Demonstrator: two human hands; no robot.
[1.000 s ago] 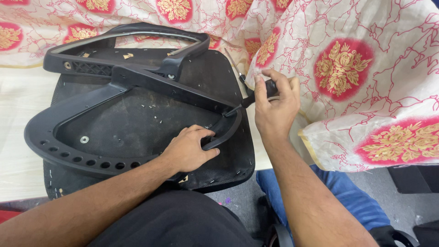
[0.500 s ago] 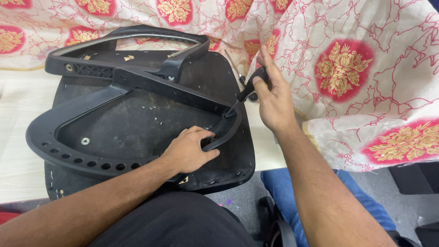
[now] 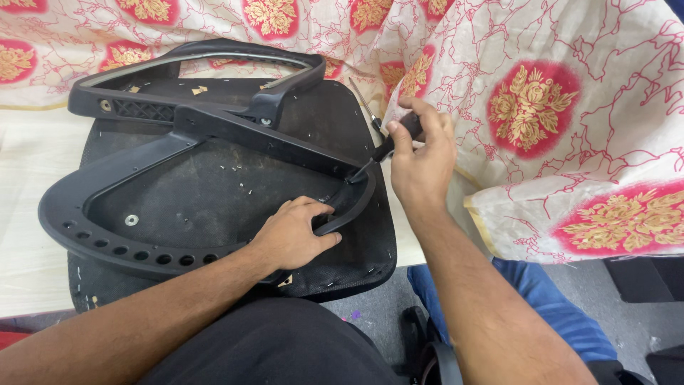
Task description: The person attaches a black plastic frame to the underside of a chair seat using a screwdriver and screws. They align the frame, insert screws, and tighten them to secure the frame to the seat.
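Observation:
A black plastic chair frame (image 3: 214, 135) lies upside down on a black seat pad (image 3: 235, 192), which rests on a pale table. My left hand (image 3: 292, 232) presses down on the frame's curved near rim, fingers wrapped over its edge. My right hand (image 3: 420, 153) grips a black-handled screwdriver (image 3: 385, 146). Its tip meets the frame at the right end of the diagonal bar, tilted down to the left. A second thin metal tool (image 3: 363, 100) lies on the pad just behind it.
A cream cloth with red and gold flower patterns (image 3: 541, 107) covers the table's back and right side and hangs over the edge. Small screws and bits (image 3: 239, 178) lie scattered on the pad. My legs and a chair base (image 3: 427, 349) are below the table edge.
My right hand has shifted its grip on the screwdriver, turning and lifting slightly at the same spot. My left hand and the frame have stayed in place.

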